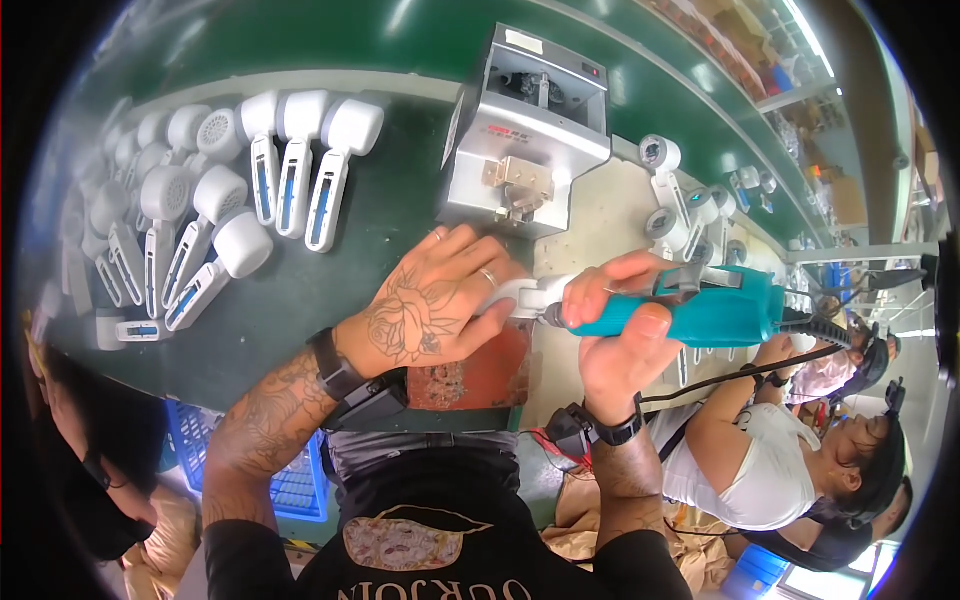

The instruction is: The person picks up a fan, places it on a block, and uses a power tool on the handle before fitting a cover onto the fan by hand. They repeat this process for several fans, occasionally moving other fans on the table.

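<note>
My left hand (430, 305) presses down on a white plastic handheld device (512, 294), holding it over a worn red pad (480, 375) at the front edge of the green bench. A teal electric screwdriver (700, 308) lies sideways in my right hand (620, 330), its tip against the white device between my two hands. A black cord (760, 368) runs from the screwdriver's rear toward the right. Most of the white device is hidden under my left fingers.
Several white handheld devices with blue slots (210, 210) lie in rows on the green bench (340, 260) at the left. A grey metal machine (525, 130) stands just behind my hands. More white parts (690, 210) lie to the right. Other people (800, 450) sit at the right; a blue crate (290, 480) is below.
</note>
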A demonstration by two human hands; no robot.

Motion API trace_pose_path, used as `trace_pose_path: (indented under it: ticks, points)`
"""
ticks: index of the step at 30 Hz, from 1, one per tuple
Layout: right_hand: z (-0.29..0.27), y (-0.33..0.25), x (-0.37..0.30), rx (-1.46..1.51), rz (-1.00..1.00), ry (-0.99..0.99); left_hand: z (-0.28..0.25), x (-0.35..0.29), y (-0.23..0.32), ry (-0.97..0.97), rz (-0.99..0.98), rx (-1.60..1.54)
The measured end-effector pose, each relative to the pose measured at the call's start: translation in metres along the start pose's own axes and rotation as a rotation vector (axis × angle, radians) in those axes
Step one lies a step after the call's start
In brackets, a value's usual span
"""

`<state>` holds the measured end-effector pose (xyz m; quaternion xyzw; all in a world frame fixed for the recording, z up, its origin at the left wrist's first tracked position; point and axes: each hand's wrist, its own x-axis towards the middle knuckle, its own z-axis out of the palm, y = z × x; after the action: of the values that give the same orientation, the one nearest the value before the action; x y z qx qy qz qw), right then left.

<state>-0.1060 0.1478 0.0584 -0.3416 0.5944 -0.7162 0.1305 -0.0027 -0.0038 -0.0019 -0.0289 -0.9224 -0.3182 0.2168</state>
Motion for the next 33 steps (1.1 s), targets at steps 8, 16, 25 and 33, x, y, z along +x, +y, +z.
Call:
trace_pose_path:
  ticks: [8, 16, 25, 33]
  points:
    - [-0.005, 0.016, 0.005, 0.138, -0.027, -0.018, -0.001, 0.009, 0.003, -0.004, 0.016, -0.003]
    - [-0.042, 0.035, -0.024, 0.437, 0.324, 0.239, 0.013, -0.004, -0.001, 0.110, 0.186, 0.066]
    - [-0.023, -0.046, -0.046, 0.355, -0.235, 0.298, -0.054, -0.079, 0.034, 0.191, 0.000, -0.075]
    - [-0.038, -0.030, -0.062, 0.193, -0.119, 0.318, -0.207, -0.209, -0.035, 1.225, -0.726, 0.210]
